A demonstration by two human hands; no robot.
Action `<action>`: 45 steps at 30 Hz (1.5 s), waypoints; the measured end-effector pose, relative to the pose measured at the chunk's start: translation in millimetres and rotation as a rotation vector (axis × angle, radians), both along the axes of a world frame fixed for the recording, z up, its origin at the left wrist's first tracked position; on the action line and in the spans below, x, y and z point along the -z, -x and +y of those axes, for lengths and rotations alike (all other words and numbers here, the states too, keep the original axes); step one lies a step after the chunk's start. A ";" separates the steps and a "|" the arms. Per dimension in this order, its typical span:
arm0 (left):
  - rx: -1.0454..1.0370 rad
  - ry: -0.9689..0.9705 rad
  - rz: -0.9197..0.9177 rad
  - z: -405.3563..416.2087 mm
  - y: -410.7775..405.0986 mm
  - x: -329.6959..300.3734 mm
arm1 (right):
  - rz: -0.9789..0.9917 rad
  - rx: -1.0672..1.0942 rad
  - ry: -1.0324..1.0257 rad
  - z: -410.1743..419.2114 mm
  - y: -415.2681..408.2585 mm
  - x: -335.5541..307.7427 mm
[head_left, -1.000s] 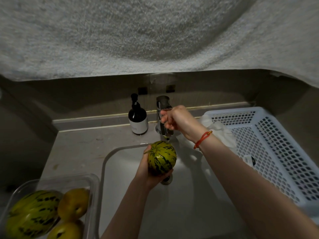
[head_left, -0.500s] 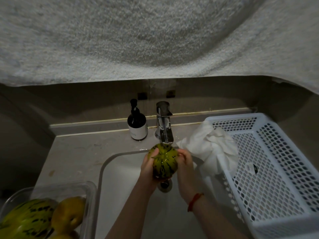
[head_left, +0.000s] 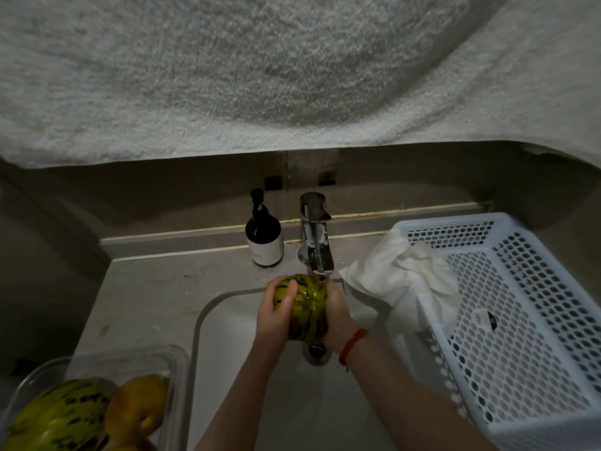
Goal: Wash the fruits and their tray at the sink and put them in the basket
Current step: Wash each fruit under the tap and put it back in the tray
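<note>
A small green melon with dark stripes (head_left: 305,304) is under the faucet spout (head_left: 317,252), above the white sink (head_left: 227,369). My left hand (head_left: 276,315) grips its left side, thumb across the top. My right hand (head_left: 338,315), with a red cord at the wrist, cups its right side. A clear plastic tray (head_left: 175,379) at the lower left holds a larger striped melon (head_left: 61,415) and yellow fruits (head_left: 136,408). The white perforated basket (head_left: 527,336) stands on the right.
A dark soap pump bottle (head_left: 263,239) stands left of the faucet on the counter. A crumpled white cloth (head_left: 400,278) hangs over the basket's near-left corner. A pale towel (head_left: 292,76) fills the top of the view. The sink drain (head_left: 316,348) is below the melon.
My right hand left the faucet handle and came down onto the melon's right side. Both hands now hold the melon, raised closer under the spout.
</note>
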State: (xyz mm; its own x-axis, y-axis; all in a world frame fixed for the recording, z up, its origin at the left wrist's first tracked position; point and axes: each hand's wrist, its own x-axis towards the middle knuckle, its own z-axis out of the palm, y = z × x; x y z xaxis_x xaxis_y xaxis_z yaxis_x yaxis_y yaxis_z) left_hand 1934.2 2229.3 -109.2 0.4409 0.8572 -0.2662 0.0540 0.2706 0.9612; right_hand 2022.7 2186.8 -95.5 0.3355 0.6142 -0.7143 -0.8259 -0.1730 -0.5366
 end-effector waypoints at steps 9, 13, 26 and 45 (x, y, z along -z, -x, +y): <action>-0.016 0.462 -0.037 9.4 -32.7 -10.8 | -0.510 0.196 -0.124 -33.3 5.5 16.4; 0.253 0.223 0.173 16.8 -47.9 -16.5 | -0.390 0.162 -0.137 -57.5 8.8 19.7; 0.064 0.077 0.114 -0.4 -44.5 -12.9 | -0.208 0.203 -0.081 -65.2 11.7 21.7; 0.463 0.173 0.031 21.5 -10.2 -29.7 | -0.223 -0.256 0.043 -25.1 -18.0 -12.3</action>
State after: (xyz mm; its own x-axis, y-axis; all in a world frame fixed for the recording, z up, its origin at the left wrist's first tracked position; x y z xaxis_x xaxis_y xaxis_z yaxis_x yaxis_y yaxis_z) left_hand 1944.5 2250.8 -79.4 0.7543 0.5154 -0.4066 0.2345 0.3669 0.9002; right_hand 2040.7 2161.7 -83.2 0.3253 0.6697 -0.6676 -0.6156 -0.3860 -0.6871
